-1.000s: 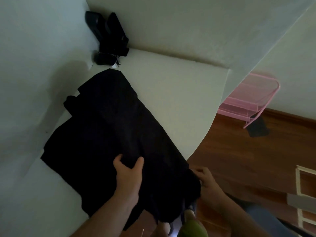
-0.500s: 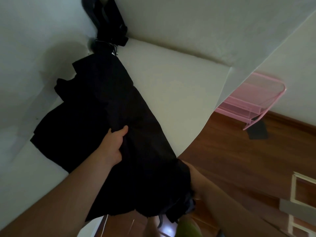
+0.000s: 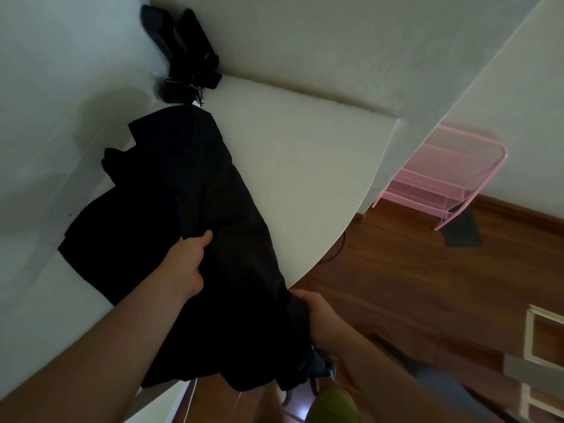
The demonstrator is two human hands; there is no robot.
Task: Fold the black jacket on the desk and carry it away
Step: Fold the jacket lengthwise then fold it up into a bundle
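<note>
The black jacket [image 3: 183, 209] lies across the white desk [image 3: 299, 166], its near end drooping over the desk's front edge. My left hand [image 3: 186, 264] sits on the middle of the jacket and grips a fold of its cloth, thumb on top. My right hand [image 3: 317, 319] clutches the jacket's lower right corner just off the desk's edge, with its fingers partly hidden by the fabric.
Black speakers with a cable [image 3: 183, 56] stand in the far corner of the desk against the wall. A pink wire rack [image 3: 451, 184] stands on the wooden floor [image 3: 412, 285] to the right. A white frame [image 3: 543, 361] is at the right edge.
My left hand has closed on a fold in the jacket's middle. The right hand has kept its hold on the corner, and the jacket has bunched slightly towards me.
</note>
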